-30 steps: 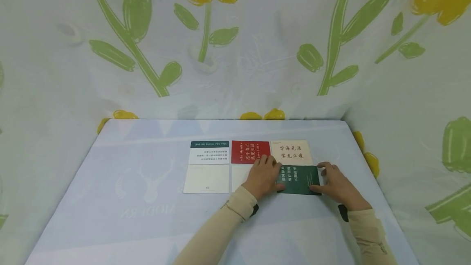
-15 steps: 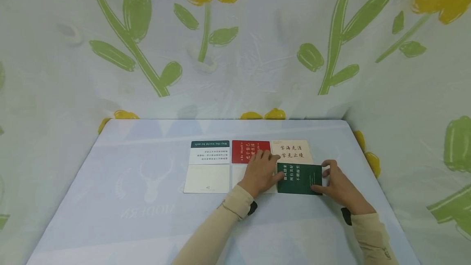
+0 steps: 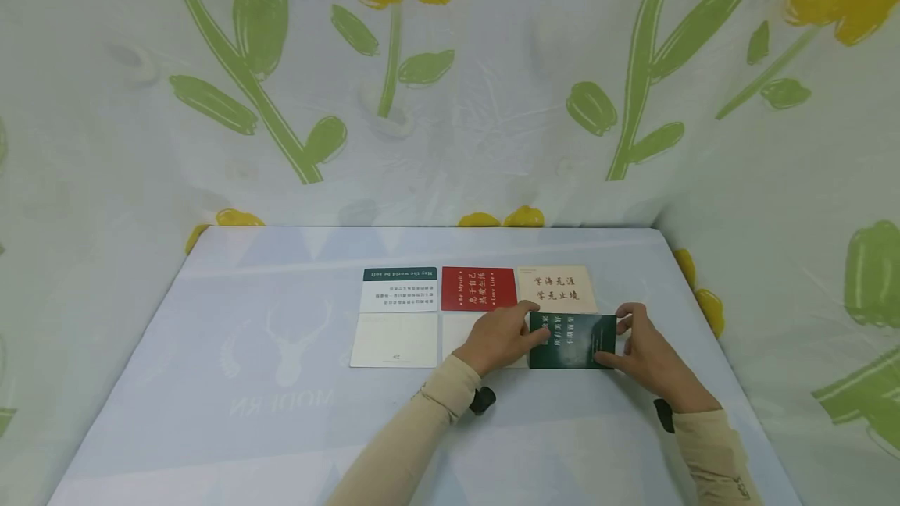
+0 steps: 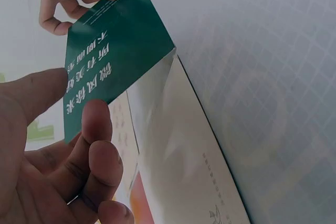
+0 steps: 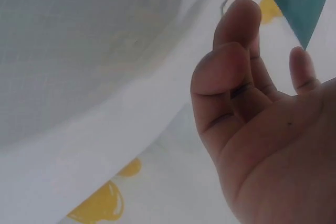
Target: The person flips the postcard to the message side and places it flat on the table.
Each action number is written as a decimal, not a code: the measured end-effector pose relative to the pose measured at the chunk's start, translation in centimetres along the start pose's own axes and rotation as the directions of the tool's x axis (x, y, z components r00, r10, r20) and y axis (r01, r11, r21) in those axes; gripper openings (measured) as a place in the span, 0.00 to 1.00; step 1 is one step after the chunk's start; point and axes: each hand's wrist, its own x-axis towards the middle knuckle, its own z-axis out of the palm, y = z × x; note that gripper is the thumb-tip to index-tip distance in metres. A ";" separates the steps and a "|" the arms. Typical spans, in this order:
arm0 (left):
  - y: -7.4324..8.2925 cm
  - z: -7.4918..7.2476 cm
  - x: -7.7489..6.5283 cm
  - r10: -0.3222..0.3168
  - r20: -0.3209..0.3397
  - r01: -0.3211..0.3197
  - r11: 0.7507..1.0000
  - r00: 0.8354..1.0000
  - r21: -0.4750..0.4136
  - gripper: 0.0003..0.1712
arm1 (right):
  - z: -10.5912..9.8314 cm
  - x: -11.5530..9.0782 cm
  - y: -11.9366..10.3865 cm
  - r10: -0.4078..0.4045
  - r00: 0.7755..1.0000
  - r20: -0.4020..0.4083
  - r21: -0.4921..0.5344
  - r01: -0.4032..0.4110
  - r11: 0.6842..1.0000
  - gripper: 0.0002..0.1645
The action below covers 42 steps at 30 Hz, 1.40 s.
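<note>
A dark green card [image 3: 576,346] with white lettering lies at the near right of a grid of cards, tipped up from the table in the left wrist view. My right hand [image 3: 645,351] holds its right end, thumb on the face and fingers at the far edge. My left hand [image 3: 494,338] is at its left end, the thumb over the card and the index finger by the far left corner; the fingers are curled about that end in the left wrist view. Under my left hand lies a white card [image 3: 455,334], partly hidden.
Behind are a red card [image 3: 478,287], a cream card [image 3: 558,287] and a green-and-white card [image 3: 399,295]. Another white card [image 3: 394,340] lies at the near left. The pale table [image 3: 281,443] meets a flower-printed curtain [image 3: 506,139] at the back.
My left fingers have drawn back off the red card and closed toward the green card's left end. The green card has shifted slightly to the right.
</note>
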 end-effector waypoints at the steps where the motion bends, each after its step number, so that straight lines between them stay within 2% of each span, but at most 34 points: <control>1: 0.0 0.0 0.0 -0.004 0.003 0.004 1.000 1.000 -0.006 0.31 | 0.0 0.0 -0.1 -0.003 1.000 -0.005 -0.003 0.003 1.000 0.49; 6: 0.3 0.0 -0.2 -0.016 -0.003 0.016 1.000 1.000 -0.016 0.24 | -0.4 -0.2 -0.4 0.006 1.000 -0.019 -0.020 -0.006 1.000 0.47; 11: 0.5 -0.1 -0.3 0.028 -0.041 -0.027 0.999 0.999 0.027 0.17 | -0.9 -0.6 -0.5 0.010 1.000 -0.030 -0.028 -0.011 1.000 0.45; 15: 0.6 0.0 -0.4 0.072 -0.052 -0.067 0.994 0.996 0.087 0.16 | -1.7 -1.2 -0.2 -0.002 1.000 -0.025 -0.016 0.002 1.000 0.43; 20: 0.9 -0.1 -0.5 0.097 -0.055 -0.089 0.987 0.994 0.133 0.16 | -2.5 -1.6 -0.3 0.000 1.000 0.018 0.012 -0.001 1.000 0.40; 27: 0.9 0.0 -0.7 0.136 -0.073 -0.121 0.975 0.988 0.184 0.16 | -2.3 -1.8 -0.4 -0.019 0.999 0.042 0.011 0.019 1.000 0.37; 33: 1.1 -0.1 -1.1 0.164 -0.092 -0.149 0.977 0.982 0.153 0.14 | -2.4 -2.0 -0.5 -0.060 0.998 0.023 -0.013 0.060 0.998 0.34; 42: 1.5 -0.3 -1.5 0.133 -0.099 -0.121 0.986 0.986 0.117 0.15 | -2.8 -2.4 -1.0 -0.099 0.995 0.003 -0.016 0.099 0.995 0.28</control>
